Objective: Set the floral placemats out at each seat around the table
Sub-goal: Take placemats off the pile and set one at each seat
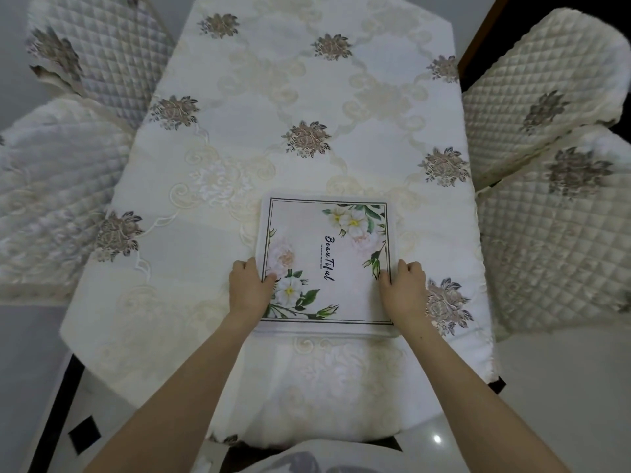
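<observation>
Desk [239, 107] draped in cream floral-embroidered cloth; quilted chair covers [546, 97] flank both long sides. Stack of floral placemats [327, 264] lies flat at the near end, centred. Left hand [249, 288] and right hand [404, 290] grip its opposite side edges, fingers curled over them. Nothing else on the desk.

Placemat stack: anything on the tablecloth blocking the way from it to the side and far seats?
Nothing visible. The placemat stack sits at the near end, left hand and right hand on its side edges. The tablecloth beyond carries only its woven pattern, out to the quilted chairs.
</observation>
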